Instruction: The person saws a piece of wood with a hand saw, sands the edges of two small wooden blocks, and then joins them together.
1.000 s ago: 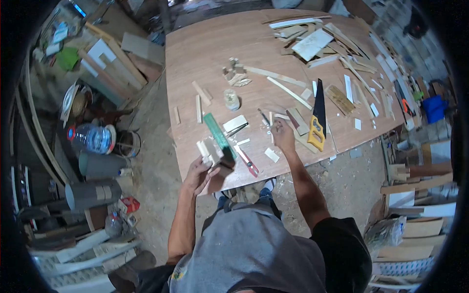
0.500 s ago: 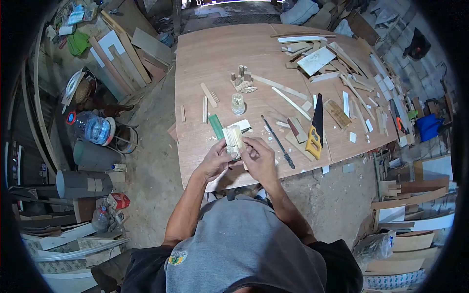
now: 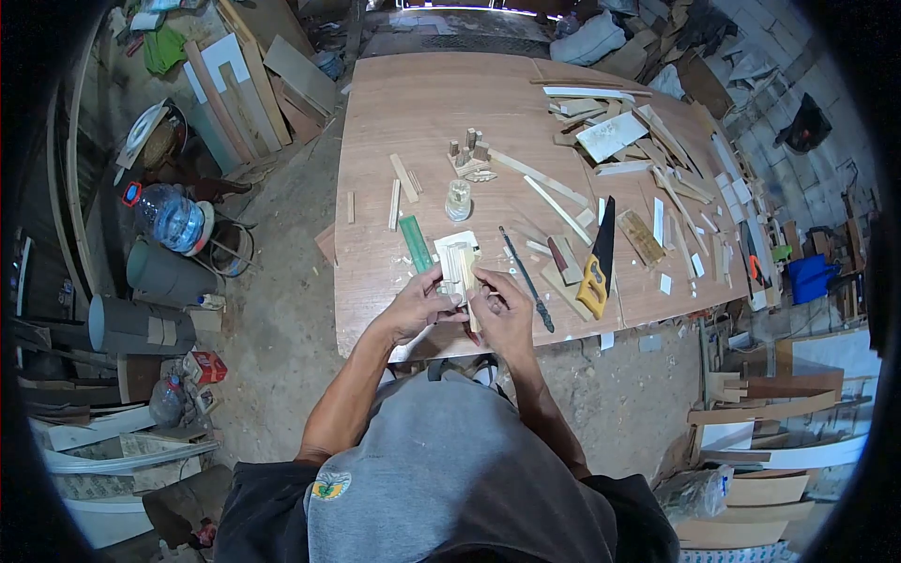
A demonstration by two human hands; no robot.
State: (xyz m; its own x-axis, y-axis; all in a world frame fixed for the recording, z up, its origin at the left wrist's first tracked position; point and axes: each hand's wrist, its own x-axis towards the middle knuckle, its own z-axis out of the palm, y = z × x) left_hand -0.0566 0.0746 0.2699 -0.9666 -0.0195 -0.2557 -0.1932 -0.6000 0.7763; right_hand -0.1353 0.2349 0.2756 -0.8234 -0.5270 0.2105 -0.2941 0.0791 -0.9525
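Cluttered workshop, head view: brown bench (image 3: 404, 103) mid-frame, dusty floor (image 3: 272, 319) around, boards (image 3: 239, 98) leaning off at 10 o'clock. Pale wooden piece (image 3: 456, 272) sits between the 2 hands over the bench's 6 o'clock edge. Left hand (image 3: 415, 305) grips it from the 8 o'clock side. Right hand (image 3: 505, 312) pinches at its 4 o'clock side; can't tell if a separate strip is between those fingers.

Rest, clocked from the wooden piece: green strip (image 3: 414, 242) near at 10 o'clock; clear jar (image 3: 458, 201) at 12, small wood blocks (image 3: 469, 155) beyond it. Dark slim rod (image 3: 528, 279) slanting just beside the right hand, 3 o'clock; saw (image 3: 603, 246) with yellow handle farther out, also 3. Scrap wood pile (image 3: 615, 136) well apart at 2 o'clock. Off the bench: big clear bottle (image 3: 176, 223) at 9, 2 grey cylinders (image 3: 141, 324) below it, red box (image 3: 206, 367) at 8, blue item (image 3: 812, 279) far out at 3.
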